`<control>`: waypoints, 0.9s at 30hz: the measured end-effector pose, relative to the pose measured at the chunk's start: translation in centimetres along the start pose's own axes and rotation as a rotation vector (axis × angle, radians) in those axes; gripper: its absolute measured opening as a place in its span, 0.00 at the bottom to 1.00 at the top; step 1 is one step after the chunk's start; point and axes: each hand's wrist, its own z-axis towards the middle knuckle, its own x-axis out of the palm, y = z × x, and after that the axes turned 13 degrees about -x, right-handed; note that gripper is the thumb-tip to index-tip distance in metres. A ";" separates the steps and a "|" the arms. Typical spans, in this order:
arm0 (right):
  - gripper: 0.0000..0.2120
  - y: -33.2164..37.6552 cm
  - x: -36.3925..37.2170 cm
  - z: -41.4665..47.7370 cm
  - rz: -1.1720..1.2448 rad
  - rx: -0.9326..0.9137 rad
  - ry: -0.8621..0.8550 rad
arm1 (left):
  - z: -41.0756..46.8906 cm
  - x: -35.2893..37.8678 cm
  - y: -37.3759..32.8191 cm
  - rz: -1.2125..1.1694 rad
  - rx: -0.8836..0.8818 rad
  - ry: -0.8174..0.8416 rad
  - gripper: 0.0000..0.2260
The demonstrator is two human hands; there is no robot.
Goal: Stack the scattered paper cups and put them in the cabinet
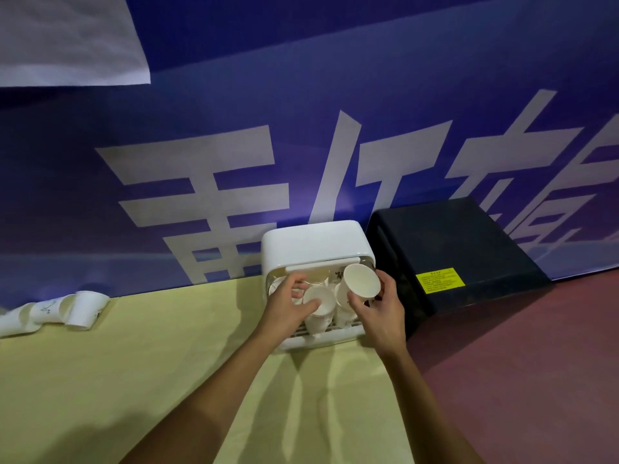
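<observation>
Looks like the stowing step. Grips a cup stack [320, 308] with the left hand [289, 304] inside the open white cabinet [315, 242] at frame centre. Clamps a second stack [361, 283], mouth tilted up, in the right hand [380, 311] just beside. Next probably calls for seating both upright, then fetching the loose cups [67, 311] at left edge.

- Cabinet [315, 242]: small, white plastic, with a rounded top and an open front. It stands at the far right corner of the yellow table [134, 363].
- Middle cup stack [320, 308]: white paper cups, nested, tilted mouth-up on the cabinet's front rack. The left hand [288, 303] grips it.
- Right cup [361, 286]: white, its mouth tipped forward, at the cabinet's right side. The right hand [382, 313] holds it.
- Scattered cups [82, 311]: white, lying on their sides along the table's far left edge.
</observation>
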 end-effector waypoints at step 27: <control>0.16 0.7 4.6 -0.3 -0.259 -0.248 0.169 | -1.4 -4.0 2.5 -0.126 -0.101 -0.189 0.10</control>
